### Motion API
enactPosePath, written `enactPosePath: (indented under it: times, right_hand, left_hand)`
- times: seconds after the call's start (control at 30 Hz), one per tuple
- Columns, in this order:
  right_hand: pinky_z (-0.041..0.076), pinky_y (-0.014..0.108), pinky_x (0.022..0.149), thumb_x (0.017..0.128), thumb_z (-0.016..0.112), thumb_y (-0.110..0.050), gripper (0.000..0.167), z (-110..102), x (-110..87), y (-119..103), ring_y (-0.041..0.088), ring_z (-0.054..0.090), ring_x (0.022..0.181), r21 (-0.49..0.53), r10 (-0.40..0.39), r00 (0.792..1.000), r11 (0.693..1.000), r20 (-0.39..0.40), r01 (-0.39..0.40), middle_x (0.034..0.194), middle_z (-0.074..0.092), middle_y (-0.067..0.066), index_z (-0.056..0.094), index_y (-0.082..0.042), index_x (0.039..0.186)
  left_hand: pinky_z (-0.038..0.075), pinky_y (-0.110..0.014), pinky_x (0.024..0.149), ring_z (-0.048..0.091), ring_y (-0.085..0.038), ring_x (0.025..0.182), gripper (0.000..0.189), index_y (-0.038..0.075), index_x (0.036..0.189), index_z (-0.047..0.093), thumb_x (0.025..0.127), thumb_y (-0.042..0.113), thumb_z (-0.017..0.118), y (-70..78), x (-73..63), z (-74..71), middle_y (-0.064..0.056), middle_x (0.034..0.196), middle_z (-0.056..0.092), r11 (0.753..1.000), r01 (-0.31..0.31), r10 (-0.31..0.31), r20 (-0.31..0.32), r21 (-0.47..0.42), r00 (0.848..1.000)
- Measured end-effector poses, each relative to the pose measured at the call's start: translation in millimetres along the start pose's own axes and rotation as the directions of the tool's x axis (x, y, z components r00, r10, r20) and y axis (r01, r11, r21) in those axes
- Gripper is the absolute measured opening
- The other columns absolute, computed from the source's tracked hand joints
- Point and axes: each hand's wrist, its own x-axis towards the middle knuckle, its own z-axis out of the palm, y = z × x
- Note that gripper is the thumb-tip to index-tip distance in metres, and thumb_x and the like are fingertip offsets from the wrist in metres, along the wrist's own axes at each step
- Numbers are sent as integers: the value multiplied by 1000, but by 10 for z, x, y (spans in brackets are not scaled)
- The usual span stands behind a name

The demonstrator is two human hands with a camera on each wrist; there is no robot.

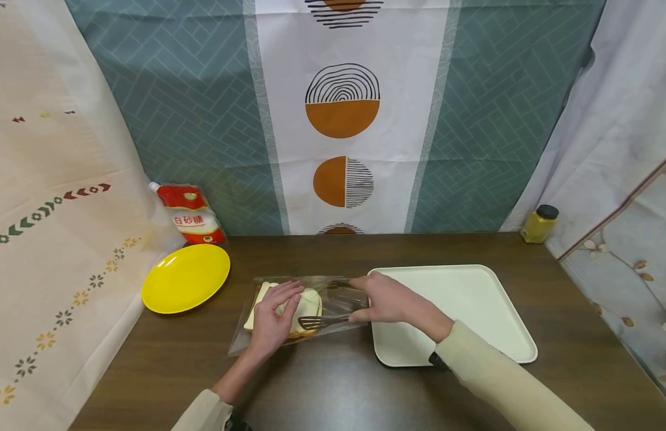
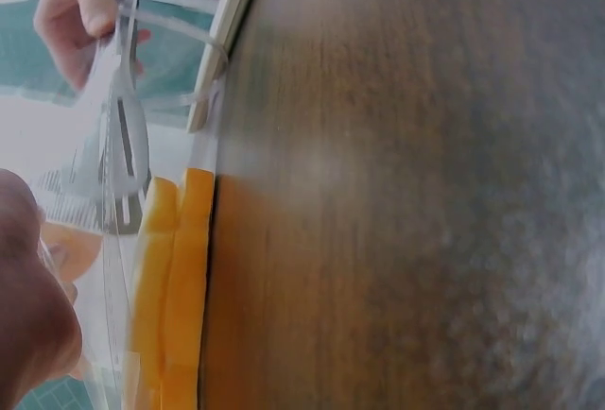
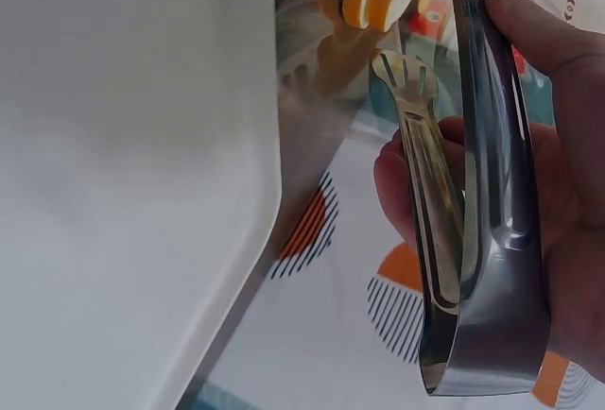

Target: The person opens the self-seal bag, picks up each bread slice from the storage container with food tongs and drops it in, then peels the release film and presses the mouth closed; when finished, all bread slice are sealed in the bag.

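Note:
A clear plastic bag [image 1: 240, 340] lies flat on the table with slices of bread [image 1: 310, 304] inside. My left hand [image 1: 275, 317] is over the bread and pinches the bag's upper film between thumb and fingers. From the bag's right-hand end, my right hand [image 1: 389, 297] grips metal food tongs [image 3: 501, 240]. The tongs' slotted tips are spread apart; one lies beside the front of the bread in the head view, the other farther back. In the left wrist view, the stacked bread [image 2: 184, 278] shows brown crusts below the left hand [image 2: 33, 306].
A cream rectangular tray [image 1: 451, 335] stands right of the bag, under the right forearm. At left is a yellow plate [image 1: 186, 279], with a red and white sugar pouch [image 1: 191, 214] behind it. A black-lidded yellow jar [image 1: 539, 224] stands at the back right corner.

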Motion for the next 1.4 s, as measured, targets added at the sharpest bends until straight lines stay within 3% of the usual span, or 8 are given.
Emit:
enactPosePath:
  times: [0.3,0.57,0.8,0.97,1.13,1.27,1.4]
  right_hand:
    - [51,44,91,83,81,-34,59,-109,-392,185,29,65,105,26,-9,999,1000,-52,10,118,69,13,64,4,125]
    - [50,50,92,83,81,-38,68,-270,-830,293,35,62,110,28,106,988,994,-116,-104,124,66,17,61,8,128]
    - [50,52,89,82,82,-41,70,-334,-1124,376,37,63,109,36,152,967,988,-205,-148,121,66,20,61,9,126]
    - [54,48,82,82,82,-38,67,-318,-1256,450,35,65,104,37,198,932,980,-304,-196,118,67,20,61,9,125]
    - [55,40,69,84,80,-38,69,-327,-1362,518,33,65,97,49,270,892,961,-363,-271,124,62,25,57,9,129]
    - [54,44,67,84,81,-34,68,-347,-1451,571,34,65,90,40,292,859,952,-421,-304,124,59,27,55,10,130]
    - [52,55,75,83,82,-32,69,-347,-1560,614,40,62,98,49,318,820,940,-476,-337,124,56,26,53,9,131]
  left_hand:
    - [44,-48,96,63,-45,108,16,-4,103,76,88,-8,70,-6,-12,-15,-21,110,71,1000,4,-4,28,25,1000]
    - [42,-34,101,63,-44,108,16,-5,104,75,89,-7,69,5,-11,-8,-21,111,71,1000,20,-20,42,9,999]
    - [43,-44,99,63,-44,108,17,-3,103,76,88,-8,69,9,-17,6,-20,110,71,1000,-3,3,25,6,1000]
    - [41,-56,98,63,-45,107,20,-2,103,76,86,-10,70,-12,-25,21,-21,110,71,1000,-20,20,16,4,1000]
    - [39,-57,100,63,-44,109,18,-2,102,76,87,-9,70,-6,-32,23,-21,110,71,1000,18,-18,29,15,999]
    - [39,-55,99,63,-44,109,17,-2,103,76,88,-8,69,3,-30,12,-21,112,71,1000,19,-19,30,2,999]
    - [39,-57,99,62,-46,109,18,-2,104,76,88,-8,69,3,-23,7,-21,113,71,1000,2,-2,24,-5,1000]
